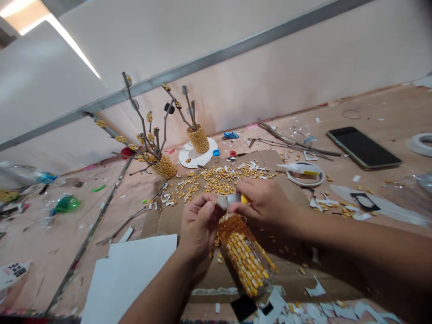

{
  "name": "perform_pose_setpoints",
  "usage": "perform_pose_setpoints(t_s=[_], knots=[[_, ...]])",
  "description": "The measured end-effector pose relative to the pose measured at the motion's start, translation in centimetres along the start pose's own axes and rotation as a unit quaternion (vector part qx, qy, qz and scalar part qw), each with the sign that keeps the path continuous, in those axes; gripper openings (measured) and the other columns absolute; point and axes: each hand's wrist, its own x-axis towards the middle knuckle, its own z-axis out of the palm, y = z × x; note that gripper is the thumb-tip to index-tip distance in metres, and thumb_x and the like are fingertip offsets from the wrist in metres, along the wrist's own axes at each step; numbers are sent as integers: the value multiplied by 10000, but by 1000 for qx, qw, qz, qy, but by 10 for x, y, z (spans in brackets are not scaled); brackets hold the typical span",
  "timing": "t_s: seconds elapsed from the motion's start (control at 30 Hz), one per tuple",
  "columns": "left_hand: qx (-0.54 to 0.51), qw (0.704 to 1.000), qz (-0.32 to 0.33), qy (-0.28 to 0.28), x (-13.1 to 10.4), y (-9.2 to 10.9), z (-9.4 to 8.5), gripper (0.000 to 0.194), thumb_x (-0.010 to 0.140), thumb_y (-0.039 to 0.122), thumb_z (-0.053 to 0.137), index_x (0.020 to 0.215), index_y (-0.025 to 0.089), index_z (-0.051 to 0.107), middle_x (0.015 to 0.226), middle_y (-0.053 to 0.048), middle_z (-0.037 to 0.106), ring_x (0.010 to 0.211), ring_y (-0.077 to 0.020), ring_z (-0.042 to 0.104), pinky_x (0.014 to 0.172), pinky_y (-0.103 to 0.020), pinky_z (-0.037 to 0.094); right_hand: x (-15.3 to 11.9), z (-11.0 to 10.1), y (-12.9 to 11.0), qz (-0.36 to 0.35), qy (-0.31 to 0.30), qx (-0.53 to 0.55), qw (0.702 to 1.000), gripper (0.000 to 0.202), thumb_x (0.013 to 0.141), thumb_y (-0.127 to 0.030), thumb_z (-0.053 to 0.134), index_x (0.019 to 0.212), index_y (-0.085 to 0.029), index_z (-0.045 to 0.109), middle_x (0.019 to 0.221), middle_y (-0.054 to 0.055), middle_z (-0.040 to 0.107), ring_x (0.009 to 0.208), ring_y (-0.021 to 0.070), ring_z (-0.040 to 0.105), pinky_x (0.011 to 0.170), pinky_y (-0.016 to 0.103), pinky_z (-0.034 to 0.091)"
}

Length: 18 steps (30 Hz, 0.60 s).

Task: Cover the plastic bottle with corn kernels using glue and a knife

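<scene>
My left hand [200, 222] pinches one end of a small pale, greyish piece [222, 202], whose exact nature is blurred. My right hand [261, 201] has its fingers closed round a yellow-and-grey tool [243, 199] that meets the piece; it looks like a small cutter. Just below both hands, a clear bottle covered in rows of corn kernels [248, 261] lies tilted on brown cardboard [270, 157]. Bare plastic shows along its right side. Loose kernels [219, 180] are scattered behind the hands.
Two kernel-covered pots [164, 166] with twigs stand at the back left, one on a white disc [185, 155]. White paper [131, 274] lies front left. To the right are a glue bottle [300, 168], tape roll [305, 180], sticks [293, 143] and a phone [366, 147]. Paper scraps lie in front.
</scene>
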Motion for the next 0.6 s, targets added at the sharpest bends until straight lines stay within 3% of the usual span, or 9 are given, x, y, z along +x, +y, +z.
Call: perform_pose_setpoints(t_s=[0.1, 0.2, 0.3, 0.37, 0.47, 0.6], knots=[[16, 1000, 6, -20, 0, -1, 0, 307, 810, 371, 892, 704, 158, 697, 645, 21, 527, 621, -107, 459, 637, -228, 410, 2, -3, 4, 15, 13, 15, 1000, 714, 1052, -796, 240, 735, -214, 504, 659, 13, 530, 600, 154, 432, 596, 288, 220], [37, 999, 5, -3, 1, -3, -4, 325, 820, 396, 887, 709, 161, 691, 647, 23, 523, 640, -113, 469, 665, -237, 424, 3, -7, 1, -10, 30, 62, 998, 605, 1071, -716, 353, 755, -221, 494, 656, -4, 513, 591, 151, 441, 585, 282, 258], [76, 997, 5, 9, 1, -7, -12, 327, 832, 440, 883, 760, 167, 718, 669, 18, 558, 641, -112, 468, 653, -232, 417, 4, -13, -7, -27, 32, 148, 988, 336, 1059, -460, 561, 836, -209, 554, 699, -14, 565, 613, 142, 494, 599, 262, 362], [118, 993, 6, 13, 1, -9, -17, 312, 851, 453, 873, 805, 173, 742, 713, 6, 612, 660, -115, 499, 660, -229, 429, 5, -16, -11, -76, 24, 202, 976, 60, 986, -252, 628, 960, -197, 629, 805, 10, 642, 692, 149, 567, 649, 261, 442], [176, 984, 13, 9, 1, -9, -21, 261, 872, 427, 862, 854, 183, 771, 803, -17, 701, 713, -132, 586, 705, -239, 484, 5, -19, -11, -150, 21, 230, 961, 260, 899, -84, 589, 1111, -193, 694, 942, 57, 701, 818, 170, 646, 715, 280, 516], [228, 972, 55, 7, 2, -6, -15, 225, 813, 379, 917, 844, 193, 793, 818, -27, 756, 744, -154, 658, 716, -242, 528, 3, -22, -7, -153, 21, 201, 967, 246, 877, -56, 590, 1050, -162, 729, 949, 86, 737, 839, 182, 674, 723, 290, 531]])
